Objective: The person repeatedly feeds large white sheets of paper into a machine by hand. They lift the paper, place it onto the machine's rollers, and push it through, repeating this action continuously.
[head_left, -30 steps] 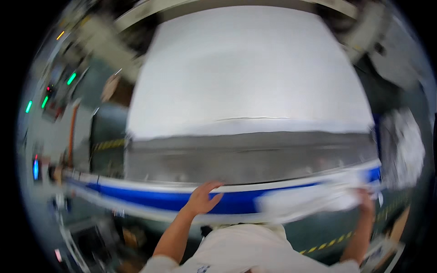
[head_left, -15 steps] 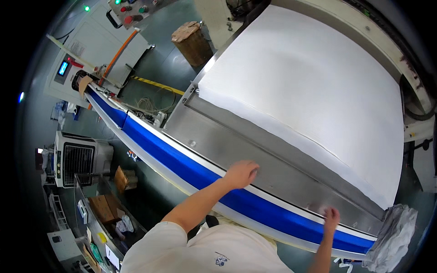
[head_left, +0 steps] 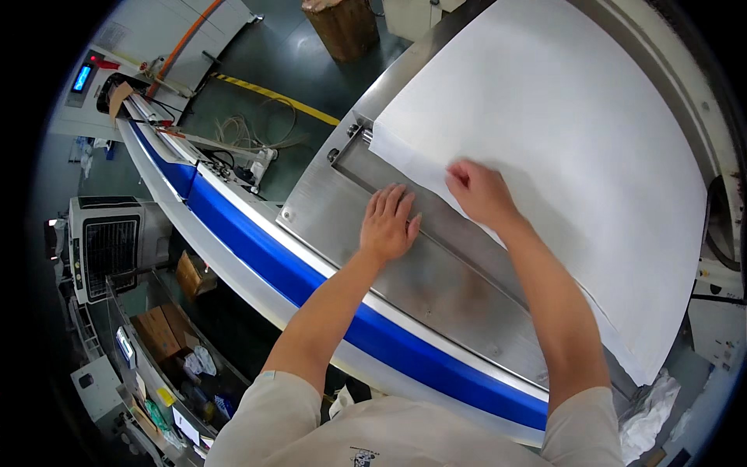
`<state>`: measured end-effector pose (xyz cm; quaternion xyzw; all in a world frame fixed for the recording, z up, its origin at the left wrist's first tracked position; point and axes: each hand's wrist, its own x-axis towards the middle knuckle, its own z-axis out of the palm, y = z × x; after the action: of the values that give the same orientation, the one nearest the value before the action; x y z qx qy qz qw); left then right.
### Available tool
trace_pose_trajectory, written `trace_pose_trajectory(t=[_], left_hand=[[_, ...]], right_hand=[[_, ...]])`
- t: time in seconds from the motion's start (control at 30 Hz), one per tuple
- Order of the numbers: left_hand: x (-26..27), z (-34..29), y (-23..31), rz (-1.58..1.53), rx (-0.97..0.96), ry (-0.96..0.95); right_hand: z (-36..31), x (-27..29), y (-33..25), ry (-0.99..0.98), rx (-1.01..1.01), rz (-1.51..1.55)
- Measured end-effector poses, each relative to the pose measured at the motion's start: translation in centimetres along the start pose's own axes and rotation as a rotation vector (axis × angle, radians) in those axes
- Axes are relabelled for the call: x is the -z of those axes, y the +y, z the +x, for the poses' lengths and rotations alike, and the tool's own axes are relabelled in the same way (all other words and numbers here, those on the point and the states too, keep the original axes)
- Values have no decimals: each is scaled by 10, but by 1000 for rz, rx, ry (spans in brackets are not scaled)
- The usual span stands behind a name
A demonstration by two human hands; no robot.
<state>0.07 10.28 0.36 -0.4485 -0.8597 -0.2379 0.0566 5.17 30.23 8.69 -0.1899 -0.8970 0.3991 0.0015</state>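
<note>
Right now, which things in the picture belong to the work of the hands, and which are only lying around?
In the work:
left hand, flat on the steel table
right hand, on the edge of the white sheet

Lying around:
wooden stump
coiled cable
cardboard boxes
crumpled white paper

Two bare hands, one large white sheet [head_left: 560, 156], one steel table [head_left: 436, 288], one wooden stump [head_left: 346, 27].
</note>
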Motion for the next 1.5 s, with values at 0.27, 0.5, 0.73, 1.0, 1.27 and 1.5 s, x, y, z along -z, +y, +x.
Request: trace_pose_trajectory(t=[0.27,0.5,0.73,1.0,1.27,1.5], left_hand=[[-7,1,-8,-44,33,-48],[-3,3,-8,-43,42,-56],[5,54,-36,33,24,181],[0,100,-70,147,-95,169],[2,95,-71,145,-83,165],[5,93,-67,145,-75,208]], right_hand=[[112,-29,2,46,50,21],[117,-33,1,94,42,-49],[113,-36,8,203,71,-118],[115,-38,12,250,108,-140],[116,-36,13,254,117,-152],[117,-37,14,256,79,-157]])
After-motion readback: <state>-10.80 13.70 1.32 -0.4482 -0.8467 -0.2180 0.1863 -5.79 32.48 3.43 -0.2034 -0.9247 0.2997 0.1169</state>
